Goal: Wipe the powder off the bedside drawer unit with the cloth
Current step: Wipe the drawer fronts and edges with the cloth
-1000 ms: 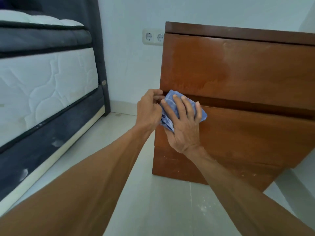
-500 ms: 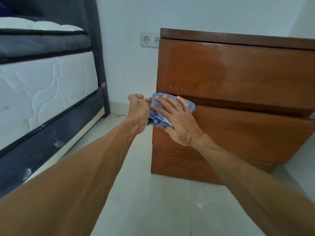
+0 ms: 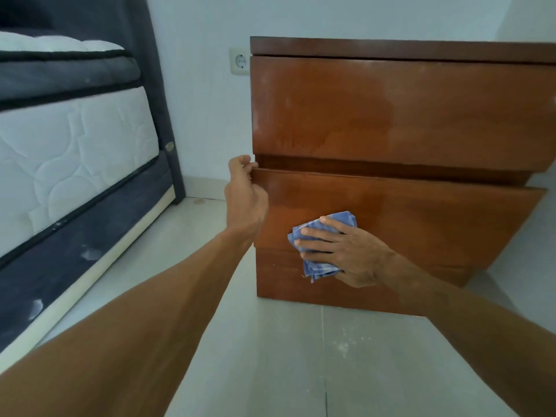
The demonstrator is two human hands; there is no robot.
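My right grip point(image 3: 346, 251), fingers flat, has swept the cloth point(image 3: 319, 269) from the top-left corner of the lower drawer point(image 3: 421, 212) down to its bottom edge, left grip point(image 3: 245, 200) now clamping that corner, so I judge the drawer unit point(image 3: 391, 115) front is clearing.

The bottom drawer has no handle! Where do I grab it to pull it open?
Grab the bottom drawer by its top edge, reaching in from above: its front is flat, but the dark gap under the upper drawer leaves room for fingers to hook behind that edge. The left hand holds its top left corner just so.
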